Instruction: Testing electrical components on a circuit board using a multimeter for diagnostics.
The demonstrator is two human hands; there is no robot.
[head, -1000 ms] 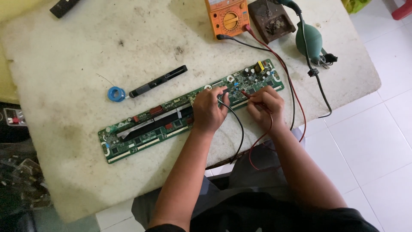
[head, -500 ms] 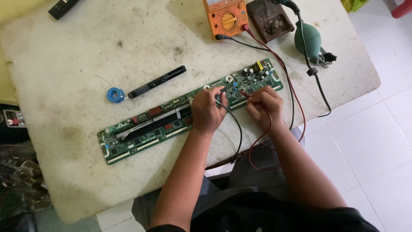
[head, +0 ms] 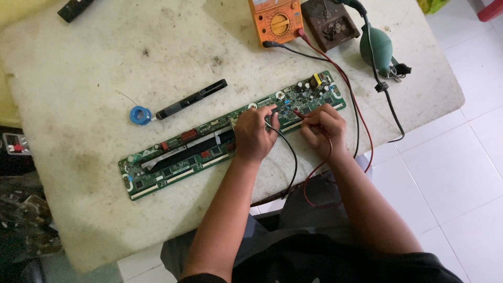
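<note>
A long green circuit board [head: 173, 157] lies slantwise on a stained white table [head: 78, 78]. My left hand [head: 254, 133] rests on the board's right half and grips a black test probe [head: 272, 121] whose black lead [head: 291, 152] loops down off the table. My right hand [head: 322, 126] sits just to the right, pinching a red test probe [head: 299, 113] with its tip on the board; its red lead [head: 361, 120] runs up to an orange multimeter [head: 275, 20] at the table's far edge.
A black pen-shaped tool [head: 191, 99] and a blue solder spool [head: 140, 115] lie left of the board. A brown soldering stand [head: 329, 22] and a green rubber bulb [head: 376, 48] sit at the back right. White tiled floor [head: 461, 173] lies to the right.
Both hands stay on the right half of the board with the probes; only slight shifts of the fingers and of the view.
</note>
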